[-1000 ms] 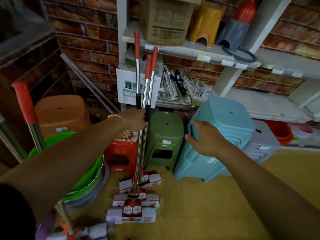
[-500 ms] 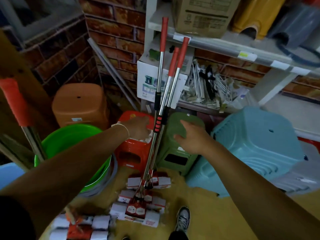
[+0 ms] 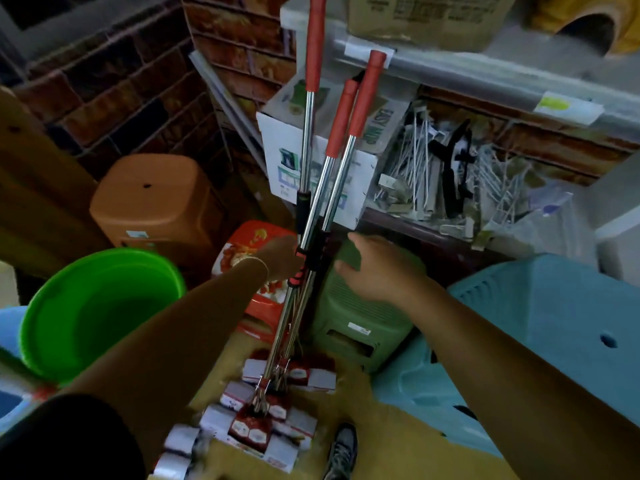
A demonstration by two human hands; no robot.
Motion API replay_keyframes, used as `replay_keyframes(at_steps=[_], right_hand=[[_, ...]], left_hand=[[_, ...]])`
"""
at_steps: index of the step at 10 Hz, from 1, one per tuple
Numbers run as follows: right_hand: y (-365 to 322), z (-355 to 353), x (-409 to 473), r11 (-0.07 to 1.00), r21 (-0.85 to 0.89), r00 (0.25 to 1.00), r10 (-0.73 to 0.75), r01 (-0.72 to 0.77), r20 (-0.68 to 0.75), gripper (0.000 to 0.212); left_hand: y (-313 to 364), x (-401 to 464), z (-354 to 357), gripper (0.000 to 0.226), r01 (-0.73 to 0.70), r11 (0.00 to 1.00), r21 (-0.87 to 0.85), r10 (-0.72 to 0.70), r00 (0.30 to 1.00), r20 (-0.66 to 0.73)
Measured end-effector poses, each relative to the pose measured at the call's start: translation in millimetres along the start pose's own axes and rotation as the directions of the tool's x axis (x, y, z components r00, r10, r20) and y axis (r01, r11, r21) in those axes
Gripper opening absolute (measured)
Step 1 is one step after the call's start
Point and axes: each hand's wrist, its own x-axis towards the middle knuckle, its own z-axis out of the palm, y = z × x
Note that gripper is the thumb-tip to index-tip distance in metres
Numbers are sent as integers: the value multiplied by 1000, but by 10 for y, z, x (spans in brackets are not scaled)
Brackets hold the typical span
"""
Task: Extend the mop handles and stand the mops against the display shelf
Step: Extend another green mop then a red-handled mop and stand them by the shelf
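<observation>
Grasping the mop handles (image 3: 313,233), left hand (image 3: 282,256); right hand (image 3: 372,268) hovers, grip released.

floor (image 3: 374,434): tan, lower centre | on it: mop heads (image 3: 263,424) in white-and-red wrappers, orange stool (image 3: 152,206) at left, red stool (image 3: 256,303), green stool (image 3: 360,317), pale blue stool (image 3: 554,327) at right | display shelf (image 3: 519,81) across upper right: cardboard box (image 3: 426,15) (label blurred) | lower shelf board: white box (image 3: 287,168), white hooks (image 3: 419,161)
</observation>
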Motion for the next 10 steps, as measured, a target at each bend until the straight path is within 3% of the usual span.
replay_keyframes(at_steps=[3,4,5,8,10], right_hand=[[649,71,461,1000,25,999,-6,5,50,70],[726,105,513,1000,25,998,-1,0,59,69],[706,157,543,999,34,998,1,-3,65,69],[446,322,544,992,126,996,-2,-10,88,67],[85,317,496,967,252,999,24,-32,34,58]], left_hand=[[64,951,401,9,94,987,-130,-106,990,-90],[-62,1126,485,33,118,972,-203,-144,982,-120],[-142,1243,529,37,118,967,-226,-142,985,-94],[-193,1191,523,33,17,990,-140,-32,993,-111],[-313,677,600,29,-56,988,-147,29,984,-179]])
